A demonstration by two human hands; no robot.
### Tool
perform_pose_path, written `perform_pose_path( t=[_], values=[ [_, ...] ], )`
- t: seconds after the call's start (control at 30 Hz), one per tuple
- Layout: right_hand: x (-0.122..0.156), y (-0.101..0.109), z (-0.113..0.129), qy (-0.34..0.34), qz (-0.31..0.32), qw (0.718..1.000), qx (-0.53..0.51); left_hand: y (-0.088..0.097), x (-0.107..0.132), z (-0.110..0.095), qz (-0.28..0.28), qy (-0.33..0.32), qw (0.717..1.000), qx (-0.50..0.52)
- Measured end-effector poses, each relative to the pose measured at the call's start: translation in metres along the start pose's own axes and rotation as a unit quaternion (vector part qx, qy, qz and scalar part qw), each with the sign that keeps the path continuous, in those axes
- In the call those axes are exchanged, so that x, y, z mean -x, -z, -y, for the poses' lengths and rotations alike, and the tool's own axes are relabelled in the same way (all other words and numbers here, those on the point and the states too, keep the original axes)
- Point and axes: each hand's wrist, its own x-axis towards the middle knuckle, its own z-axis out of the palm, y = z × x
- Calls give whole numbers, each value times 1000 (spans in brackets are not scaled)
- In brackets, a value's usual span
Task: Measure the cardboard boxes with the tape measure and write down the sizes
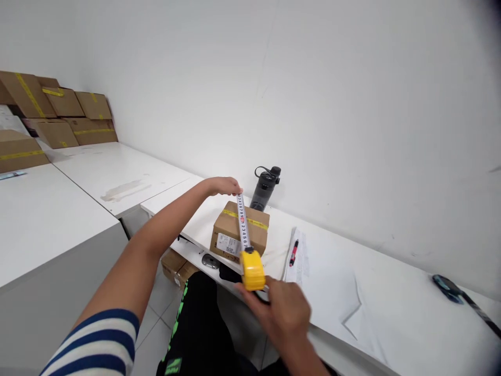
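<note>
A yellow tape measure (253,269) is in my right hand (285,308), its case gripped near the desk's front edge. The white, numbered blade (243,222) runs out from the case and over the top of a small cardboard box (225,225). At the far end of the blade, my left hand (227,186) pinches the tip just behind the box. Yellow tape crosses the box's top, and a white label (228,243) is on its front. Part of the box's top and front is hidden behind the blade.
A dark water bottle (264,189) stands behind the box by the wall. Papers (332,287) and a red pen (294,253) lie to the right. A mouse (211,261) sits on a lower shelf. Taped cartons (92,130) are stacked at the far left.
</note>
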Motion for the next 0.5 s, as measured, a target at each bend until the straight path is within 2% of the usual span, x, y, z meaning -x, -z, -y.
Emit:
perform_pose_path(
  t=[0.07,0.17,0.3,0.4,0.5],
  values=[
    [-6,-5,29,-36,3,999,-13,-11,-18,-17,12,-8,997,-72],
    [-22,-18,40,-97,36,995,16,-38,-31,-28,-3,-23,992,-127],
    [-41,-29,26,-128,55,989,41,-63,-31,-15,8,-62,990,-130],
    [-46,-32,20,-134,73,988,20,-68,-31,-3,5,-94,991,-99],
    [-44,-34,21,-156,106,982,2,-71,-34,4,-20,-87,993,-78]
  ],
)
